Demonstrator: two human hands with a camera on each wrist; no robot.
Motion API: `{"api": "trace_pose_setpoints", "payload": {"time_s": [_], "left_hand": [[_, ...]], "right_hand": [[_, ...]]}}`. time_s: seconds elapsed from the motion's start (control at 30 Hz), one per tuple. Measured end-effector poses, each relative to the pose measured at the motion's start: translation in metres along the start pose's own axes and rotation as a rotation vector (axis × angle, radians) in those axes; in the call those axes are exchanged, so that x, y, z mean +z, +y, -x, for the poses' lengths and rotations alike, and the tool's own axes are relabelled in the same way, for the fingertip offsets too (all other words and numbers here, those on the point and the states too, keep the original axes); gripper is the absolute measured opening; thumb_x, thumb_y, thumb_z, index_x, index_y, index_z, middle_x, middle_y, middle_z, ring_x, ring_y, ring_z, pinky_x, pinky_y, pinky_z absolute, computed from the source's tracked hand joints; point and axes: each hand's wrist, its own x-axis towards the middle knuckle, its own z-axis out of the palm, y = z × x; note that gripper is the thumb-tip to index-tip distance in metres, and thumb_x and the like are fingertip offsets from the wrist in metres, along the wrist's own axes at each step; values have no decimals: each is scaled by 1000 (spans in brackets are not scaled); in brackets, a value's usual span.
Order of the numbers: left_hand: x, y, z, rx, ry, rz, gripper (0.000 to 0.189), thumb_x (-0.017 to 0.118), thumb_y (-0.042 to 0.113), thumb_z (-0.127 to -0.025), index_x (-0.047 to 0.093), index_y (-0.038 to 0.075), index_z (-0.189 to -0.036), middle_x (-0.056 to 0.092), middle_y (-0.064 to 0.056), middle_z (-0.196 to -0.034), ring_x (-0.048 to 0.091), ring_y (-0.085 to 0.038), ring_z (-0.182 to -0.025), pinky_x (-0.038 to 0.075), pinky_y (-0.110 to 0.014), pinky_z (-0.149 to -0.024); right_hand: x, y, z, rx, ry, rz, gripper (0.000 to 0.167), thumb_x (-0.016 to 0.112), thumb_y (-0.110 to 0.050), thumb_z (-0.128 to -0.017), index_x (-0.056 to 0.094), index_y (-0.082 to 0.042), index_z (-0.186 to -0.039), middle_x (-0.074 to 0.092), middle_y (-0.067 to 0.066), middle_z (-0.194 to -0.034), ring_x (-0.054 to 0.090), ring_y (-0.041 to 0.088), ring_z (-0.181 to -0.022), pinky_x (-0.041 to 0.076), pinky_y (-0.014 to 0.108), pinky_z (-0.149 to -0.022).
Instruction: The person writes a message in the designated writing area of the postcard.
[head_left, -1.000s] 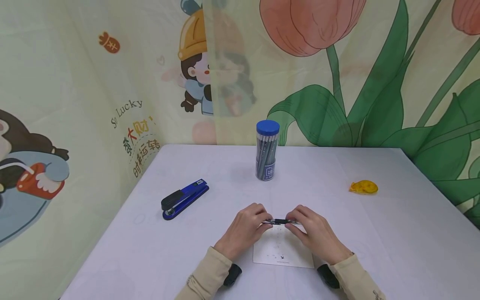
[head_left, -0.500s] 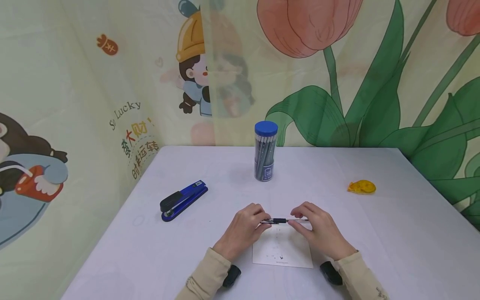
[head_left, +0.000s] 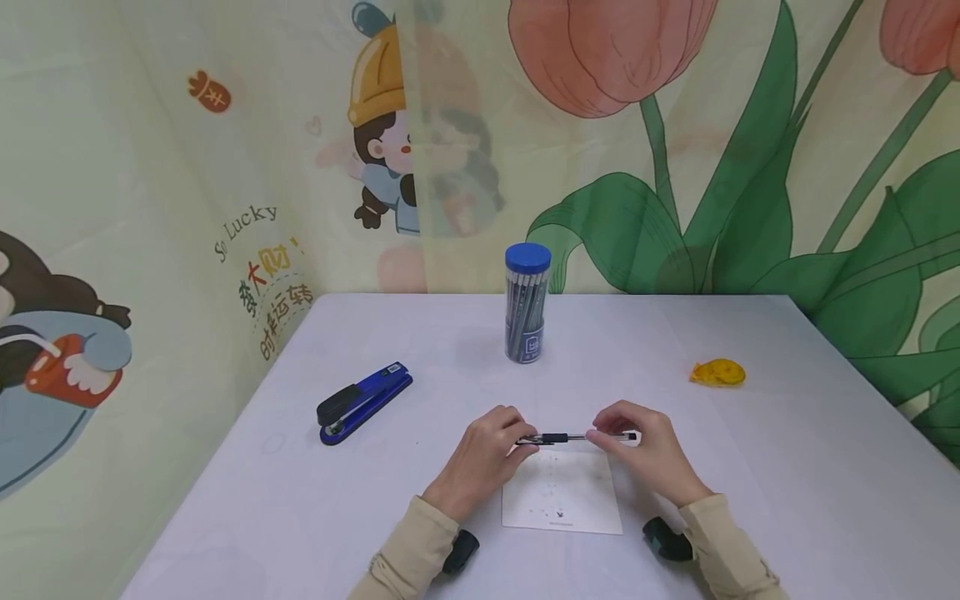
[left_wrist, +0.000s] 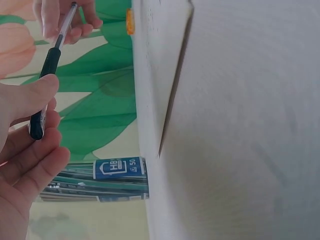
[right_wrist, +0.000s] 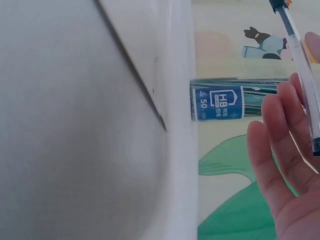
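Over a white sheet of paper (head_left: 561,496), a gel pen (head_left: 555,438) with a black grip and clear barrel lies nearly level between the two hands. My left hand (head_left: 483,454) pinches its left end, thumb across the dark part near the grip in the left wrist view. Around the clear barrel's far end is my right hand (head_left: 645,450), fingers loosely bent and spread. Its thumb tip overlaps the barrel in the head view, while the index finger arches above it. In the right wrist view, the clear barrel (right_wrist: 302,65) passes in front of those fingers.
A clear tub of pencils (head_left: 527,312) with a blue lid stands at the back middle. To the left lies a blue and black stapler (head_left: 365,402); a small yellow object (head_left: 717,372) sits at the right. White cloth (head_left: 247,500) covers the table, with a printed curtain (head_left: 465,125) behind.
My right hand has slid rightward along the pen, its index finger lifting off and more of the clear barrel showing. My left hand keeps its pinch. The head view has shifted slightly.
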Motion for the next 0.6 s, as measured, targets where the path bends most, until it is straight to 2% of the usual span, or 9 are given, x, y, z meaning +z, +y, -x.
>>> {"api": "trace_pose_setpoints", "payload": {"time_s": [0.13,0.33,0.6], "left_hand": [[1,-1,0,2,18,20,16,82,11,-73,74,8,-86,62,1,-80,55,-9,-73,46,-15,-65],[2,-2,0,8,36,40,16,83,10,-72,73,8,-86,62,1,-79,55,-9,-72,46,-15,-65],[0,0,-1,-4,52,67,17,83,9,-72,74,7,-86,63,1,-79,57,-9,-73,46,-15,-65]], "right_hand": [[1,0,0,104,-9,-91,17,78,-19,-81,69,-7,-90,68,-2,-86,61,9,-80,49,26,-80],[4,0,0,217,-23,-287,20,77,-14,-81,67,0,-91,66,5,-88,61,11,-79,51,24,-74],[8,-3,1,326,-52,-518,30,73,-7,-83,59,13,-100,66,-1,-83,66,19,-74,53,28,-75]]}}
